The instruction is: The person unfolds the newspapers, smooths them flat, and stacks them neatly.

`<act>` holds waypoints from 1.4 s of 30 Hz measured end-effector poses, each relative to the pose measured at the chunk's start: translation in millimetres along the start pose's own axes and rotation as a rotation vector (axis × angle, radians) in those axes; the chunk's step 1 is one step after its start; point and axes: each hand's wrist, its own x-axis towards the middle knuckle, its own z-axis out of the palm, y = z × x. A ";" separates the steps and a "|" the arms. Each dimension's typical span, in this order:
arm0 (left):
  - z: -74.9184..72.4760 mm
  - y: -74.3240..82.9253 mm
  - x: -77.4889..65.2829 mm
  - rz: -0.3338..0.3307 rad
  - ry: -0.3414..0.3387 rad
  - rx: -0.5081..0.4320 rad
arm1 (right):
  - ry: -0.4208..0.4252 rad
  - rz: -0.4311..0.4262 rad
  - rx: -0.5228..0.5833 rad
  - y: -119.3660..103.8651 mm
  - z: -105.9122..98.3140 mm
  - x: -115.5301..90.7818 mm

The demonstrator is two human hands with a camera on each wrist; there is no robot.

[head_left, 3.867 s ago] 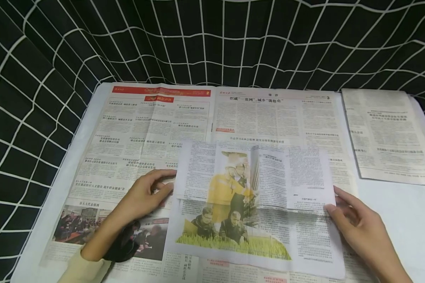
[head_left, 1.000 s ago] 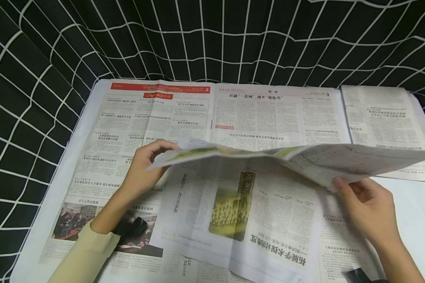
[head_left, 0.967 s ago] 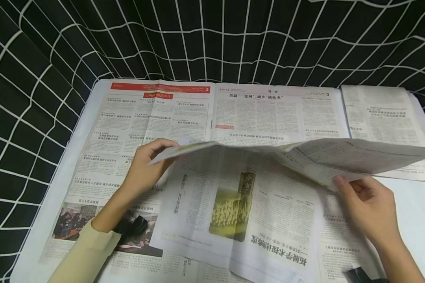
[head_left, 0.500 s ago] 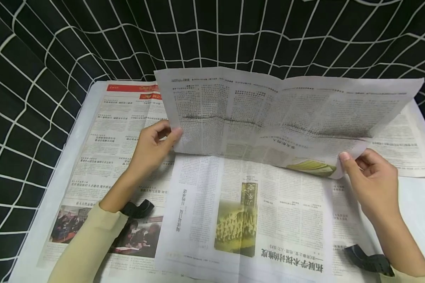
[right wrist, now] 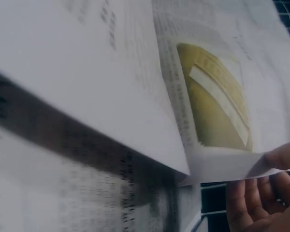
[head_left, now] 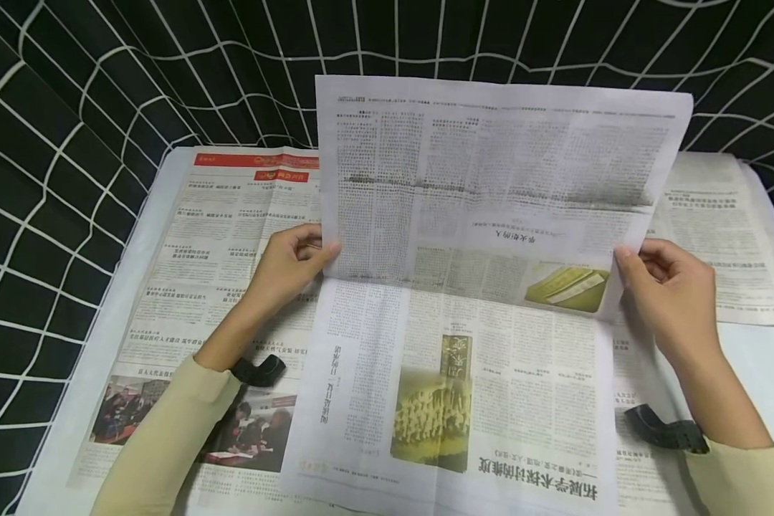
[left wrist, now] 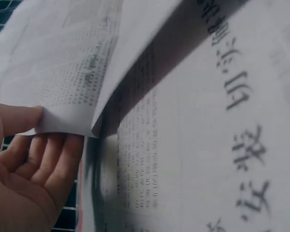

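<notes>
An open newspaper sheet stands between my two hands, its upper half raised and tilted, its lower half sloping over the table below a middle crease. My left hand pinches its left edge, thumb on the near face and fingers behind. On the opposite edge, my right hand grips it the same way, beside a small yellow-green picture. In the left wrist view the thumb presses on the page margin. The right wrist view has the fingers curled under the edge.
Under the held sheet, a larger newspaper with a red header lies spread on the white table. A folded newspaper lies at the right. A black curtain with white grid lines rises behind and at the left.
Earlier, a page with a yellow figure picture lay between the hands. The upper half was then lifted, and over the last second has swung up and flattened out, showing another page.
</notes>
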 end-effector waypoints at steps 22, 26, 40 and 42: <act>-3.5 -6.5 18.5 -0.128 -0.043 -0.032 | -0.084 0.149 -0.093 8.1 17.5 37.3; 0.3 -7.0 17.0 -0.151 -0.080 -0.033 | -0.071 0.141 -0.141 10.5 19.5 40.2; 11.4 -3.2 9.1 -0.165 -0.147 0.071 | -0.084 0.101 -0.226 22.6 15.4 35.5; 11.9 -1.8 7.6 -0.153 -0.136 0.107 | -0.118 0.115 -0.219 22.3 14.1 34.7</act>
